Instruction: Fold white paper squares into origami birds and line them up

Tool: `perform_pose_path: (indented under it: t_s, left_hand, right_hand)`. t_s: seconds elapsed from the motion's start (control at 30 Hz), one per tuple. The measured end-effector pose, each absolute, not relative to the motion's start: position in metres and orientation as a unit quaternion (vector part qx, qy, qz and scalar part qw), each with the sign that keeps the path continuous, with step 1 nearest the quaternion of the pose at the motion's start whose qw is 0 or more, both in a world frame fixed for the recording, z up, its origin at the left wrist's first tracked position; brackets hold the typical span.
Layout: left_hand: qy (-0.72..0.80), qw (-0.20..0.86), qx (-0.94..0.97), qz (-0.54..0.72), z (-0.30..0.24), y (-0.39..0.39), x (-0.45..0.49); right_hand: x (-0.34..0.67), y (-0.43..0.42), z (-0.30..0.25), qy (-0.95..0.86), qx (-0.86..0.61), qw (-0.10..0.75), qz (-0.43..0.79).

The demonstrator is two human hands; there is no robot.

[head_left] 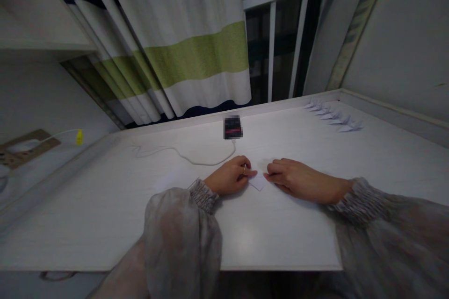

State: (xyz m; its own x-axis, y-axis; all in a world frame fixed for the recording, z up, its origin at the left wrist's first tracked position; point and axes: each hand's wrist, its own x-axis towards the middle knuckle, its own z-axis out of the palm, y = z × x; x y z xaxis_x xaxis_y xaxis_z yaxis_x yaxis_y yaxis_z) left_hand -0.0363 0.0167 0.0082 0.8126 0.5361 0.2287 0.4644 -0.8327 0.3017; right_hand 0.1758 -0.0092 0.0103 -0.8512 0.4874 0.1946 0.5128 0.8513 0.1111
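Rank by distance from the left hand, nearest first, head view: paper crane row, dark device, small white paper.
From the left hand:
1. Small white paper: right at its fingertips.
2. Dark device: beyond the hand, at the end of the white cable.
3. Paper crane row: toward the desk's far right corner.

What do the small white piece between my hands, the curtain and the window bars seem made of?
White piece: probably matte paper, thin with crisp straight edges. Curtain: matte fabric, hanging in soft folds. Window bars: perhaps white-painted metal, smooth and straight; the look leaves plastic or wood possible.
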Motion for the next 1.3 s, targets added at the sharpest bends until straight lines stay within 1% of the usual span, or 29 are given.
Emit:
perform_pose_path:
  t_s: [0.4,0.77,0.9,1.03,1.2,1.3]
  left_hand:
    - [0.288,0.098,0.939,0.158,0.0068,0.0136,-0.0345]
    - [0.298,0.031,0.944,0.135,0.0114,0.0088,-0.0326]
    - [0.27,-0.005,0.952,0.142,0.0096,0.0093,-0.0331]
    - [0.235,-0.035,0.964,0.117,0.006,0.0118,-0.0331]
    - [0.237,-0.04,0.965,0.101,0.0072,0.0125,-0.0318]
    - [0.24,-0.02,0.966,0.1,0.0085,0.0129,-0.0311]
  right_hand:
    - [0.1768,-0.0118,0.0124,-0.956,-0.267,0.078,-0.091]
    - [0.1771,-0.011,0.0121,-0.959,-0.259,0.08,-0.08]
    - [0.1772,-0.0113,0.012,-0.959,-0.262,0.081,-0.068]
    - [0.1777,-0.0106,0.0114,-0.958,-0.267,0.083,-0.062]
    - [0.1815,-0.0085,0.0129,-0.95,-0.293,0.108,0.012]
    - [0.1829,-0.0068,0.0131,-0.94,-0.312,0.128,0.057]
